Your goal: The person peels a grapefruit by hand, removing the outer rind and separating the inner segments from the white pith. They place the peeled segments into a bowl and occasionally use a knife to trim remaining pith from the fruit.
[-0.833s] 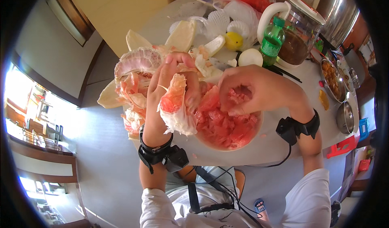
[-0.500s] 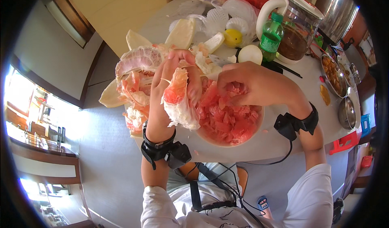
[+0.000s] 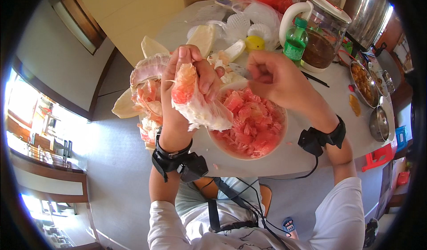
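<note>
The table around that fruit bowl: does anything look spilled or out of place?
Yes, slightly: tiny pink scraps lie on the table, on the right and near sides of the bowl. They look stray, since the fruit pulp is heaped inside.

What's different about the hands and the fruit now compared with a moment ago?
The right hand has moved away from the body, toward the far edge of the bowl; the red pulp it pinched no longer shows in its fingers, so it was apparently let go. The left hand still holds the fruit wedge, whose lower end now reaches farther right. The green bottle stayed put.
</note>
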`<act>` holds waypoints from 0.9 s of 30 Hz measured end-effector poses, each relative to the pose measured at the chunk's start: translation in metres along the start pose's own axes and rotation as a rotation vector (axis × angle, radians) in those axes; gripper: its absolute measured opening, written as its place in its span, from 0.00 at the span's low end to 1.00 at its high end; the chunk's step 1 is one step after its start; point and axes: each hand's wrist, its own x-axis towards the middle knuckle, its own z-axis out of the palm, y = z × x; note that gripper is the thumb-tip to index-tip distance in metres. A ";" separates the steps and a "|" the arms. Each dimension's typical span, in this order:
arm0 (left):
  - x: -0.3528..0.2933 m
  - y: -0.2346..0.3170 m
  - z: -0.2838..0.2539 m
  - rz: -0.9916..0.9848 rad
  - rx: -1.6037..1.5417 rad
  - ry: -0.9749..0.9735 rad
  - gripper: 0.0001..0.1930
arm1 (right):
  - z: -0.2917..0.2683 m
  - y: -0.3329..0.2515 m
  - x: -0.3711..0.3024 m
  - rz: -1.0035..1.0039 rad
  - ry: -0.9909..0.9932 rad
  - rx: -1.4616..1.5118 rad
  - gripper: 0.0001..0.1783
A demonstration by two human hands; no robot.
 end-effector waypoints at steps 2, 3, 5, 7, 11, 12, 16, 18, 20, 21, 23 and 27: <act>0.004 0.004 -0.001 -0.013 -0.112 -0.123 0.11 | -0.004 0.001 -0.001 -0.043 -0.077 -0.032 0.07; 0.007 0.005 0.000 -0.048 -0.223 -0.160 0.10 | -0.007 0.001 -0.001 -0.062 -0.106 -0.059 0.08; 0.013 0.005 0.000 -0.089 -0.401 -0.326 0.10 | -0.006 0.001 0.000 -0.065 -0.108 0.027 0.10; 0.012 0.002 0.004 -0.057 -0.411 -0.260 0.08 | 0.000 0.002 0.003 -0.036 -0.053 0.249 0.13; 0.009 -0.009 0.007 0.107 -0.315 -0.137 0.11 | 0.018 -0.001 -0.001 -0.230 -0.137 0.228 0.22; 0.009 -0.011 0.007 0.122 -0.314 -0.149 0.13 | 0.020 -0.002 -0.003 -0.206 -0.137 0.171 0.23; 0.004 -0.014 0.002 0.168 -0.080 -0.113 0.20 | 0.020 -0.006 -0.004 -0.154 -0.167 0.095 0.26; 0.003 -0.012 -0.001 0.145 0.069 0.005 0.21 | 0.013 -0.007 -0.004 -0.155 -0.143 0.101 0.25; 0.002 -0.008 -0.003 0.108 0.250 0.187 0.23 | 0.006 -0.008 -0.002 -0.163 -0.078 0.191 0.23; 0.002 -0.006 -0.004 0.109 0.349 0.252 0.23 | 0.002 -0.008 -0.002 -0.130 -0.062 0.208 0.23; 0.002 -0.001 -0.005 -0.011 0.067 0.195 0.20 | -0.008 -0.009 -0.001 -0.062 -0.034 0.243 0.21; -0.002 0.002 -0.006 -0.068 0.075 0.141 0.11 | -0.028 -0.006 0.003 -0.071 -0.066 0.131 0.22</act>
